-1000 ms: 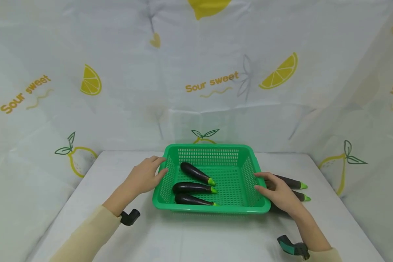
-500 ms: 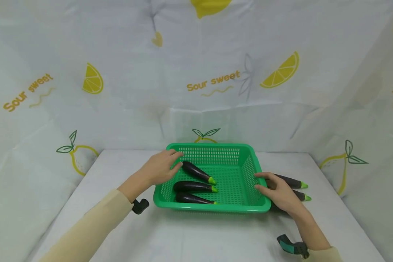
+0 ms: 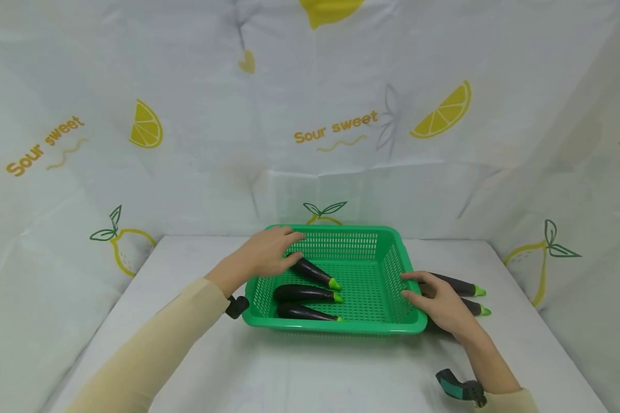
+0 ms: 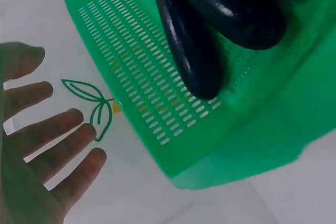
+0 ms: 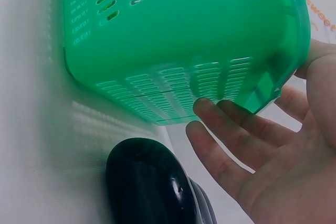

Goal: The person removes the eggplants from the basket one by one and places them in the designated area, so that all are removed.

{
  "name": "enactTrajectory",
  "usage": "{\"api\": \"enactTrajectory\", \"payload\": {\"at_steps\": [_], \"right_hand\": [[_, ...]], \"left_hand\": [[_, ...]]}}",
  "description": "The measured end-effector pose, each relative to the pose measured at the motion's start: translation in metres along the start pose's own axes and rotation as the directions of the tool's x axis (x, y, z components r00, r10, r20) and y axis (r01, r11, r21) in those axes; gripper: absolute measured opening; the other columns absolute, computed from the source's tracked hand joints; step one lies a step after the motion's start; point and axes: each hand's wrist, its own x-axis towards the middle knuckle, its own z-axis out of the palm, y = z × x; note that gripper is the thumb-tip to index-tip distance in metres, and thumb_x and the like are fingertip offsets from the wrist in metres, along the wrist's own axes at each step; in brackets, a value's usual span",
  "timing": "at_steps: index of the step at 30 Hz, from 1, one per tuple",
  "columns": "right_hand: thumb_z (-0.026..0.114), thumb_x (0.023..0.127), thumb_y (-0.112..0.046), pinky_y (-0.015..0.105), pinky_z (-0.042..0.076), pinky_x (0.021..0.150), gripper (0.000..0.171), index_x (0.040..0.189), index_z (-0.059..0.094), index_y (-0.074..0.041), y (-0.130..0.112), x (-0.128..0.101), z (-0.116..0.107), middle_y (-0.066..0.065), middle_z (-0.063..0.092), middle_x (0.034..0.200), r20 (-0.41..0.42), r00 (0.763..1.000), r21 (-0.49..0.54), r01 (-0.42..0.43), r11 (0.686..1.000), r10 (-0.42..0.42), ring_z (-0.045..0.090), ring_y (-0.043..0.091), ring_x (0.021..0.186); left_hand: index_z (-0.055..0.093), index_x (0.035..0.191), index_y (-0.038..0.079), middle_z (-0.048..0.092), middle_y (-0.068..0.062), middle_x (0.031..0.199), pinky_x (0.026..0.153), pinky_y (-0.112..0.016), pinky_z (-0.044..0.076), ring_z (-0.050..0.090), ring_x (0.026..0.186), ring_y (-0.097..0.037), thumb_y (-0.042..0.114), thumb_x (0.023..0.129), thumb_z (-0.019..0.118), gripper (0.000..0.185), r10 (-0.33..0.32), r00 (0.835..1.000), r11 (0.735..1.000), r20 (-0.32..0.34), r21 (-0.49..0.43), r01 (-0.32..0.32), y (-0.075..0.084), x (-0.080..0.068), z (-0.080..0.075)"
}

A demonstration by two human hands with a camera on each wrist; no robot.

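A green plastic basket [image 3: 336, 327] with slotted walls stands on the table, three eggplants [image 3: 305, 294] lying in its left half. My left hand [image 3: 268, 251] is over its left rim, covering the blunt end of the rearmost eggplant [image 3: 312, 272] in the head view. The left wrist view shows that hand [image 4: 50, 140] with fingers spread and nothing in them. At the opposite side my right hand [image 3: 439, 304] holds the basket's rim, thumb and forefinger over it, the other fingers along the outer wall [image 5: 178, 85].
More eggplants [image 3: 457, 285] lie on the white table [image 3: 310, 373] to the right of the basket, partly hidden by my right hand. A white cloth [image 3: 212, 155] printed with lemons hangs behind the table.
My left hand has moved rightward from outside the basket's left rim to over the rearmost eggplant. The right hand keeps its place at the right rim; the basket stays put.
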Motion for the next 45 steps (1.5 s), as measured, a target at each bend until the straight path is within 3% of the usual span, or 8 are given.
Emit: {"api": "enactTrajectory", "payload": {"at_steps": [6,21,33,38,45], "right_hand": [[0.067,0.099,-0.036,0.027,0.053,0.081,0.054,0.143,0.055,-0.006,0.001,0.002,0.002,0.025,0.044,0.150,0.005,1.000,0.020,-0.007,1.000,0.007,0.055,0.043,0.127],[0.068,0.099,-0.034,0.027,0.054,0.081,0.054,0.143,0.055,-0.006,0.001,0.000,0.001,0.025,0.044,0.150,0.005,1.000,0.036,-0.007,0.999,0.007,0.055,0.044,0.126],[0.068,0.099,-0.034,0.028,0.053,0.082,0.052,0.142,0.056,-0.006,0.003,-0.001,0.001,0.024,0.046,0.149,-0.002,1.000,0.022,-0.003,1.000,0.003,0.056,0.043,0.125],[0.067,0.099,-0.034,0.028,0.053,0.082,0.052,0.142,0.056,-0.006,0.003,-0.002,0.001,0.025,0.046,0.149,-0.005,1.000,0.023,-0.001,1.000,0.001,0.056,0.043,0.125],[0.067,0.100,-0.033,0.028,0.053,0.083,0.050,0.141,0.057,-0.007,0.000,-0.002,0.001,0.023,0.050,0.145,-0.011,1.000,0.004,0.005,1.000,-0.005,0.058,0.039,0.122]], "left_hand": [[0.051,0.149,0.015,0.051,-0.013,0.147,0.106,-0.052,0.042,0.053,0.131,-0.034,0.041,0.103,0.055,0.053,-0.023,0.998,0.997,0.057,-0.076,0.027,0.002,0.012,0.000],[0.047,0.152,0.022,0.039,-0.012,0.158,0.111,-0.055,0.036,0.039,0.144,-0.035,0.045,0.102,0.055,0.056,-0.103,0.985,0.982,0.137,-0.141,0.123,0.006,0.047,0.023],[0.053,0.148,0.020,0.043,-0.016,0.154,0.111,-0.055,0.036,0.041,0.141,-0.038,0.048,0.099,0.059,0.057,-0.117,0.980,0.981,0.164,-0.133,0.139,0.001,0.058,0.050],[0.053,0.148,0.020,0.039,-0.017,0.157,0.112,-0.056,0.034,0.037,0.144,-0.039,0.053,0.098,0.056,0.060,-0.121,0.977,0.983,0.176,-0.116,0.143,0.001,0.059,0.058],[0.056,0.145,0.018,0.045,-0.015,0.153,0.111,-0.055,0.036,0.042,0.140,-0.038,0.054,0.098,0.058,0.059,-0.143,0.967,0.983,0.210,-0.085,0.164,0.001,0.061,0.066]]}}
